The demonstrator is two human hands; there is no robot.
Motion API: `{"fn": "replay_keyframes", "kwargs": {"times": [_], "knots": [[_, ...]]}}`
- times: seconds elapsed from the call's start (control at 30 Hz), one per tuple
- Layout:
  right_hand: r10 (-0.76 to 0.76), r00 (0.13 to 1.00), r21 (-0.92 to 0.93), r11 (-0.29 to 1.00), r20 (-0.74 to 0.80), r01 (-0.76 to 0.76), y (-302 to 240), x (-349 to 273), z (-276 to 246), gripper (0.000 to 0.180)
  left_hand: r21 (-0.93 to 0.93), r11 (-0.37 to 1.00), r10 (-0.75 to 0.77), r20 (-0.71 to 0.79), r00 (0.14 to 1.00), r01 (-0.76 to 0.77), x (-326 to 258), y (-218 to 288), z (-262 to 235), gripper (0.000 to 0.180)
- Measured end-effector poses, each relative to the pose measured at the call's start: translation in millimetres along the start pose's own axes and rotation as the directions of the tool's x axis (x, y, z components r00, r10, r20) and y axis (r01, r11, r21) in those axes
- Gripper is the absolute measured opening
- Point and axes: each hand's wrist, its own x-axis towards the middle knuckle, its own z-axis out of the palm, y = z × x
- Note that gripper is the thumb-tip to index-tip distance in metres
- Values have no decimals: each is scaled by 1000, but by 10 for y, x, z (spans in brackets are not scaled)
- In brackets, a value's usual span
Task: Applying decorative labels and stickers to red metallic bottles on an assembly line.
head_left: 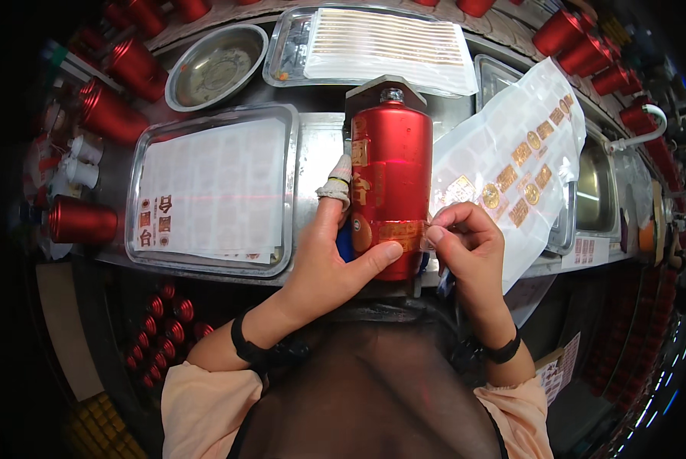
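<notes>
Red metal cylinder bottle (389, 183) with gold labels: lies on a grey fixture between both hands, neck pointing away from the person. Left hand (329, 260): wrapped around the bottle's left side, thumb pressed on the gold label strip (399, 233), index finger in a white cot. Right hand (469, 245): fingertips pinching the strip's right end. Left of left hand: 1 steel tray (291, 191) holding a white label sheet. Beyond right hand: translucent sheet of gold stickers (523, 157).

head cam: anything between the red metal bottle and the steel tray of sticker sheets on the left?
In the head view, only a bare strip of steel worktop separates the red metal bottle from the steel tray; lower down, the left hand crosses that gap, its capped finger touching the bottle.
</notes>
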Motion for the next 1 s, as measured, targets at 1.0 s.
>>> {"fn": "replay_keyframes", "kwargs": {"times": [1.0], "knots": [[-170, 985, -235, 957, 13, 168, -343, -198, 266, 16, -159, 983, 103, 89, 991, -88, -43, -143, -190, 87]]}}
